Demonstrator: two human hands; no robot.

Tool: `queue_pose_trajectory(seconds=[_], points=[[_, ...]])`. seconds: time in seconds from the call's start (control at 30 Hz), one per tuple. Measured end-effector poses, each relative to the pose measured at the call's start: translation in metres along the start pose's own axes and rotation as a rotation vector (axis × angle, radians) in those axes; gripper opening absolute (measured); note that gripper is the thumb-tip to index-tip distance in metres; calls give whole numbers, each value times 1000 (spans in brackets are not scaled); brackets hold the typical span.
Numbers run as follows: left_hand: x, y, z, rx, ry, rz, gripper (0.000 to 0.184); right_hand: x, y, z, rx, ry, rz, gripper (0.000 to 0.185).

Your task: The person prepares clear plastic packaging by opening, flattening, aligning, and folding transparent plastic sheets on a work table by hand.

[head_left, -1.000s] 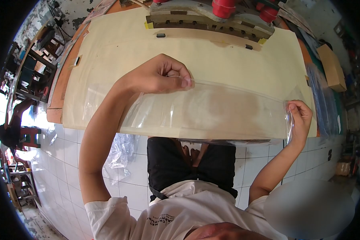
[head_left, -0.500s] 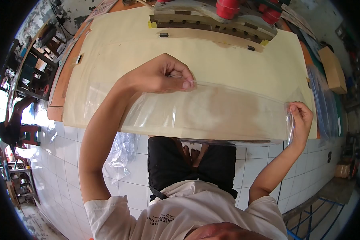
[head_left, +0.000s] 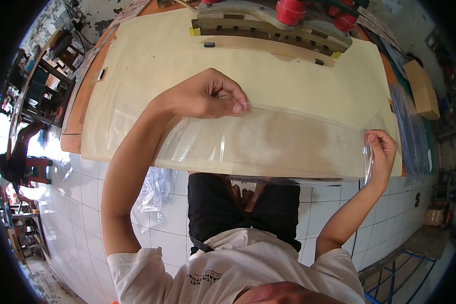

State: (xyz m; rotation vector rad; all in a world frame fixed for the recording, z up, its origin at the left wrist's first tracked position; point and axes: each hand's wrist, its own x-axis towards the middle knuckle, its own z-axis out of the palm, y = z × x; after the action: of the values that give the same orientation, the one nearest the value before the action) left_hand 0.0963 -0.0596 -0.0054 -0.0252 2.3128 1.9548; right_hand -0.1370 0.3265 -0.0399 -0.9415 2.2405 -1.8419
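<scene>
A clear plastic sheet (head_left: 289, 136) is stretched between my two hands over the front part of the table. My left hand (head_left: 220, 96) pinches its far edge near the middle, thumb and fingertips pressed together. At the right end of the same sheet, my right hand (head_left: 381, 152) holds the gathered corner between thumb and fingers. The sheet's near side reaches the table's front edge and hangs slightly past it. Underneath lies a cream-coloured cover (head_left: 152, 76) on the table.
A machine with a long metal bar (head_left: 268, 33) and red knobs (head_left: 290, 12) stands at the back. Stacked clear sheets (head_left: 410, 134) and a cardboard box (head_left: 421, 90) are at the right. Crumpled plastic (head_left: 156, 190) lies on the floor left of my legs. A person sits far left.
Almost nothing differs. The view has shifted very slightly, and both hands keep their pinch on the plastic sheet in the same places.
</scene>
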Motion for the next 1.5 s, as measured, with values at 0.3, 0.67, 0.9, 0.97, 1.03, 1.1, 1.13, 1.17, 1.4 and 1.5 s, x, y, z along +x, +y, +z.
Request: queue_pose_trajectory(seconds=[0.3,0.67,0.9,0.97,1.03,1.1,1.13,1.17,1.4,1.5], points=[[0,1,-1,64,8,-8,12,0,-3,0,-22,-6,-5,19],[-1,3,2,131,6,8,12,-1,0,-2,-30,7,4,18],[1,-3,-1,172,-16,9,11,0,1,-3,-34,-4,0,19],[0,-2,1,174,-25,33,10,0,1,-2,-37,-6,0,19],[0,-2,3,168,-11,39,10,-1,1,-1,-36,3,2,18],[-1,0,4,162,3,45,10,0,1,-2,-40,0,2,18],[-1,3,5,168,7,28,12,0,1,-2,-44,-3,3,18],[-2,5,5,174,11,11,14,0,1,-2,-44,-3,3,18],[-1,1,4,178,19,17,8,-1,0,0,-30,1,-6,18],[2,-6,1,170,-20,37,8,-1,0,-1,-26,-4,-14,19]])
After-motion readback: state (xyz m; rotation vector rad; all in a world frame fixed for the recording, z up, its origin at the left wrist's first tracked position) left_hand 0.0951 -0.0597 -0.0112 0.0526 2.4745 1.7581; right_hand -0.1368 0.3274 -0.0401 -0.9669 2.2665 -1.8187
